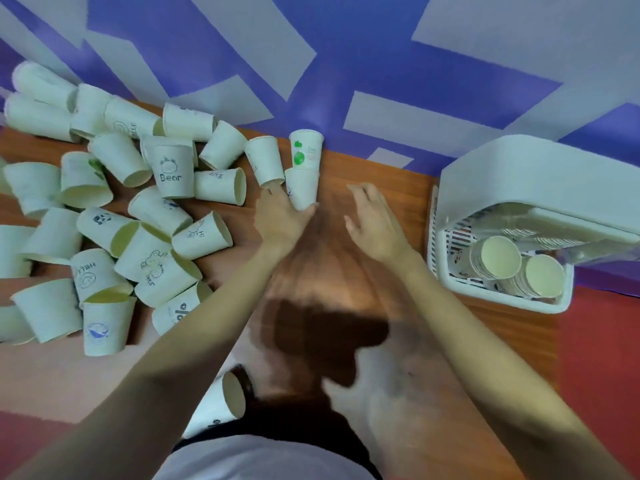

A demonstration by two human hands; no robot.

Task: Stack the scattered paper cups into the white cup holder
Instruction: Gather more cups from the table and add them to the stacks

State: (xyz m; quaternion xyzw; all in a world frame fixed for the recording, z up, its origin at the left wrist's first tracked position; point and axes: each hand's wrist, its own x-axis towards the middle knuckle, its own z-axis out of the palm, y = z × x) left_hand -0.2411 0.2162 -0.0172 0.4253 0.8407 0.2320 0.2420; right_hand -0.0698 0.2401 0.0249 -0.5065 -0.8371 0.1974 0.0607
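We see pale printed paper cups (104, 216) tumbled on sides, heaped at left; white plastic slotted cup holder (498, 292) at right, holding two nested stacks.

On the wooden table (363, 237) in front of me, only a few of the scattered paper cups carry print I can read: "Bear" stands under a small animal face on the upright cup (172, 171) near the table's far edge. "HELLO", seen upside down, is printed over a spiral on a cup (90, 271) lying toward the left edge. "Hi" sits beside a little drawn figure on a tipped cup (201, 234) nearer the middle; the rest of the lettering is too blurred to make out.
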